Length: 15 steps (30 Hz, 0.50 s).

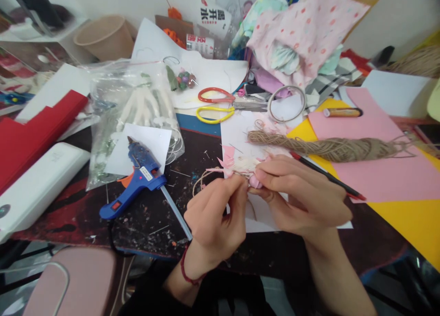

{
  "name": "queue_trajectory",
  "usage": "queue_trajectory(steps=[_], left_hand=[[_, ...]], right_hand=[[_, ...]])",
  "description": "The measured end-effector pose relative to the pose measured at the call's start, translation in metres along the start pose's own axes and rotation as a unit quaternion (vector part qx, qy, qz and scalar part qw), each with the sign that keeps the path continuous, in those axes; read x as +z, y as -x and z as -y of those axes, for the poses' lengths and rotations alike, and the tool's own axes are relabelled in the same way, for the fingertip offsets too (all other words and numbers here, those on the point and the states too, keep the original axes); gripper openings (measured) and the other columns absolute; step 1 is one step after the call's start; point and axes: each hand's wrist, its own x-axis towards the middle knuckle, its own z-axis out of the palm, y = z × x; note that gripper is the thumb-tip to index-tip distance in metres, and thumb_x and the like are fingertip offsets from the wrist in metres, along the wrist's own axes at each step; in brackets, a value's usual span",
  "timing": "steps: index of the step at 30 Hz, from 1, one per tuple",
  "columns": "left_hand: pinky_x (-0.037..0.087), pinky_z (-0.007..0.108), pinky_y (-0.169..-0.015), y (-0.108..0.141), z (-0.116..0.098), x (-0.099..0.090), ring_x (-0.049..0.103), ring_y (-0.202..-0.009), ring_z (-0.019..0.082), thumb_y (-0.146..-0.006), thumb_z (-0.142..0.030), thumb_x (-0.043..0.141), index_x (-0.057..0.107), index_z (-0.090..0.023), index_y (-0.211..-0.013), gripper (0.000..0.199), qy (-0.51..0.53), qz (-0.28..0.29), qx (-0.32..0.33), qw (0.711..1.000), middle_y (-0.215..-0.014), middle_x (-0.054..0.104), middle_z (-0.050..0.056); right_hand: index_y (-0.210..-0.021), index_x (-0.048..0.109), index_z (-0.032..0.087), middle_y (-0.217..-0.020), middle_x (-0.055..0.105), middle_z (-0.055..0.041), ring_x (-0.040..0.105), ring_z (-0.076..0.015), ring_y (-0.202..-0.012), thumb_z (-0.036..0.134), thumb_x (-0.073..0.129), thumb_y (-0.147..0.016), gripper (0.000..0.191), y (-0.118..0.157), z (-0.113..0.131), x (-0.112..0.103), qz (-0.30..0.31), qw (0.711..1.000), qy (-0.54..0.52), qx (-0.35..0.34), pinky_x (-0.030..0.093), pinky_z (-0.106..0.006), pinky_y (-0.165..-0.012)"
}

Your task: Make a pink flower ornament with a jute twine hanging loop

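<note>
Both hands meet over a sheet of white paper [261,222] near the table's front edge. Between their fingertips is a small pink and cream craft piece [255,181] with thin twine trailing left. My left hand [220,210] pinches its lower left side, fingers closed. My right hand [302,192] grips its right side with thumb and fingers. Just behind the hands lies a bundle of brown twine [326,148]. A blue glue gun [137,178] rests to the left on a small white paper, with a glue stick in its rear.
Scissors with red and yellow handles [215,114] and a tape roll [286,104] lie behind the hands. Left are a plastic bag [103,96], a white device [44,187] and red material [44,132]. Pink paper [388,169], a pen [343,112] and fabric [305,31] are right.
</note>
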Motion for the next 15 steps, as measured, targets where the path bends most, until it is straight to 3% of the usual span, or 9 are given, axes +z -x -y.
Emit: queue_trajectory(steps=[4, 8, 15], left_hand=[[0.054, 0.017, -0.064, -0.002, -0.0011, 0.0016, 0.064, -0.062, 0.006, -0.084, -0.003, 0.071, 0.068, -0.012, -0.095, 0.014, -0.003, -0.011, 0.005, 1.0, -0.077, 0.072, -0.001], [0.056, 0.018, -0.066, -0.0034, -0.0019, 0.0028, 0.067, -0.064, 0.008, -0.084, -0.005, 0.071, 0.068, -0.013, -0.095, 0.014, -0.007, -0.009, 0.002, 1.0, -0.078, 0.073, 0.0], [0.046, 0.018, -0.053, -0.0029, -0.0024, 0.0007, 0.052, -0.05, 0.005, -0.085, -0.007, 0.069, 0.067, -0.015, -0.091, 0.01, -0.011, -0.006, -0.008, 1.0, -0.065, 0.065, -0.004]], right_hand=[[-0.088, 0.065, 0.022, -0.078, 0.071, -0.0024, 0.067, -0.0184, -0.068, 0.017, 0.071, -0.089, 0.008, 0.0016, -0.0007, 0.0021, -0.027, 0.999, -0.013, 0.035, 0.057, -0.033, -0.06], [-0.094, 0.066, 0.022, -0.084, 0.072, -0.0013, 0.068, -0.0177, -0.072, 0.013, 0.078, -0.082, 0.019, 0.0051, -0.002, 0.0014, -0.028, 0.997, -0.026, 0.07, 0.058, -0.032, -0.063], [-0.104, 0.071, 0.022, -0.092, 0.076, -0.0029, 0.073, -0.0197, -0.084, 0.013, 0.083, -0.076, 0.032, 0.0094, -0.0056, -0.0003, -0.068, 0.994, -0.023, 0.077, 0.062, -0.033, -0.074]])
